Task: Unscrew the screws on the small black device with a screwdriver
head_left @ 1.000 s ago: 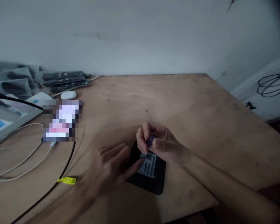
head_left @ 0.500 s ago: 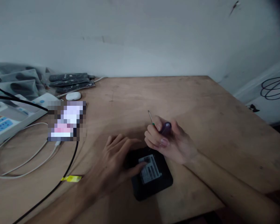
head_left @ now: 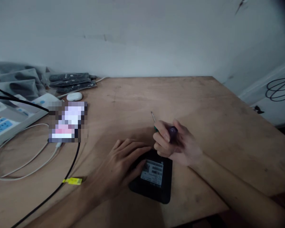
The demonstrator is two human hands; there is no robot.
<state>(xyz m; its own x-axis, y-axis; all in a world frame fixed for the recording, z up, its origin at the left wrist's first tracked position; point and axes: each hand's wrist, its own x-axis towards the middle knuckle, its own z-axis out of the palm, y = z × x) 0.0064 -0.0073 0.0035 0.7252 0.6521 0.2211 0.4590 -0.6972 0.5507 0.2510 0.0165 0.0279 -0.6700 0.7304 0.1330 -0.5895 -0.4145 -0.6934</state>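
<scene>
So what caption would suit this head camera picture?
Left hand steadies a black box on the wooden table; right hand grips a small screwdriver.

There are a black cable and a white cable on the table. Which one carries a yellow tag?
The black cable: a yellow tag sits on it near the left hand. The white cable, looped further left, has none.

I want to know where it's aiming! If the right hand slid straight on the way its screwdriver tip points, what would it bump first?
The right hand aims the screwdriver up-left toward the wall. Only bare table lies that way, so the path looks free, though depth is unclear.
</scene>
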